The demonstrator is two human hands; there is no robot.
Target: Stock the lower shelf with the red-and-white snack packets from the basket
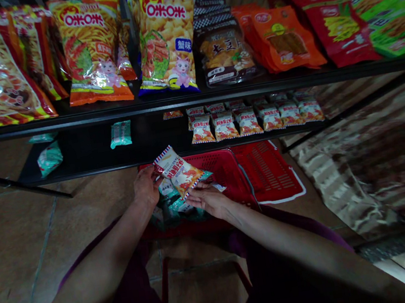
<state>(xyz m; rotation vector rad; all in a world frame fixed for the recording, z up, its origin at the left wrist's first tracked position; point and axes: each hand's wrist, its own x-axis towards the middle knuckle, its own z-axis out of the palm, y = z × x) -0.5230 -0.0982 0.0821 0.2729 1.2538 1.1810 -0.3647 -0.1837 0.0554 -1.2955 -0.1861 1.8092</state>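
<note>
A small white, red and orange snack packet [178,171] is held tilted between both hands, above a red shopping basket [223,161]. My left hand [146,185] grips the packet's left edge, fingers closed on it. At the lower right corner, my right hand [207,200] pinches the packet from below, its fingers partly hidden. Several teal snack packets [180,206] lie in the basket beneath the hands.
On the lower black shelf [87,154], white-and-orange packets [224,125] stand in rows at right; teal packets [120,133] sit at left. Larger snack bags [167,41] line the upper shelf. A second red basket [267,172] is at right, beside corrugated sheeting [359,167].
</note>
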